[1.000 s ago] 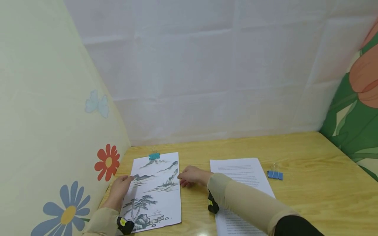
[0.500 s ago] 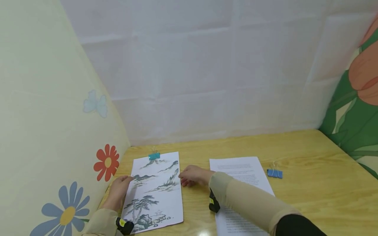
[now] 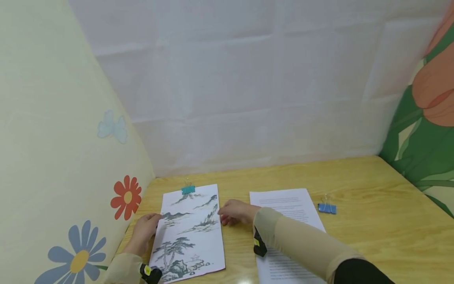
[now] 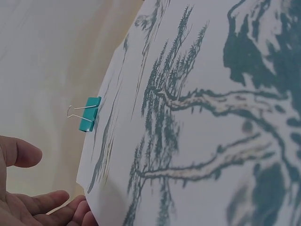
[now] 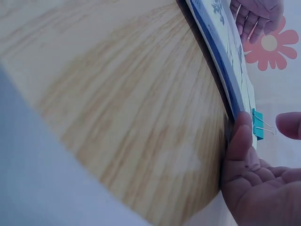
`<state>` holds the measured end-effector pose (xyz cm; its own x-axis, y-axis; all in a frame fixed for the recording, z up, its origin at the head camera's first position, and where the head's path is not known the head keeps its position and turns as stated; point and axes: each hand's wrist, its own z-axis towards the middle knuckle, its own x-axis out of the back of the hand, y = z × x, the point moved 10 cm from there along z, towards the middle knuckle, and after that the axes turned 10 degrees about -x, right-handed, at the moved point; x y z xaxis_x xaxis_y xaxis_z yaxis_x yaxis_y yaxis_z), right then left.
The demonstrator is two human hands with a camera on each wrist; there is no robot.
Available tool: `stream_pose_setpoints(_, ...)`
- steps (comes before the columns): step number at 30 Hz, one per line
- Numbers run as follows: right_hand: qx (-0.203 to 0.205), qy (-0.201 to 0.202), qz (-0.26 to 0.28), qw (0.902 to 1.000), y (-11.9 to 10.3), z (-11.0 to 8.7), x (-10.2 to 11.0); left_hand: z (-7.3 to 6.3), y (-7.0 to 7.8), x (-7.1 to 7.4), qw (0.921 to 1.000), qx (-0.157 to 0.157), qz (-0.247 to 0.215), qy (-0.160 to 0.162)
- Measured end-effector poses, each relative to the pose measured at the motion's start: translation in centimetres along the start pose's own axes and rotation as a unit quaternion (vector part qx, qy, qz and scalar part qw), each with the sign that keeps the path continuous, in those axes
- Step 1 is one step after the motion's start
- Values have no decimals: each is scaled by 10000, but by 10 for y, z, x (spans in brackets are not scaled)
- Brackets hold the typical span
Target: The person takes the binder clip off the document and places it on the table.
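A sheaf of paper (image 3: 203,248) with an ink landscape on top lies at the left of the table. A teal binder clip (image 3: 188,189) grips its far edge. My left hand (image 3: 144,228) is at the sheaf's left edge; in the left wrist view its fingertips (image 4: 77,207) meet the edge, thumb apart. From the other side, my right hand (image 3: 237,212) touches the right edge. The right wrist view shows one fingertip (image 5: 243,120) against that edge, the thumb away and the other fingers loosely bent.
A stack of printed text pages (image 3: 283,200) lies under my right forearm (image 3: 301,240). Right of it stands a blue binder clip (image 3: 327,208). A pale flowered wall (image 3: 71,157) closes the left side, and a white cloth (image 3: 230,79) hangs behind the table (image 3: 372,197).
The landscape sheaf has shifted slightly to the right, with both hands staying at its edges. The view has turned a little. The printed pages and blue clip lie as before.
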<state>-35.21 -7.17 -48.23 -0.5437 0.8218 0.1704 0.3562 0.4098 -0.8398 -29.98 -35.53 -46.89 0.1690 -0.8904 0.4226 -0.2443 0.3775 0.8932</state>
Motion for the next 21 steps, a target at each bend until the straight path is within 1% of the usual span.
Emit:
stream_pose_setpoints(4,-110,137,-5,9998,2,1,2,1,-1,-3,10000,-78,-19,-24)
stream_pose_setpoints(8,-112,263,-96,9995,4,1,8,3,-1,-5,10000,-54,-14,-45)
stream_pose_setpoints(16,-29,219,-86,9997,6,-5,15,5,-2,-12,9995,205,-135,-180)
stream_pose_setpoints(21,-44,233,-66,9997,8,-8,19,5,0,-18,9991,180,-179,-352)
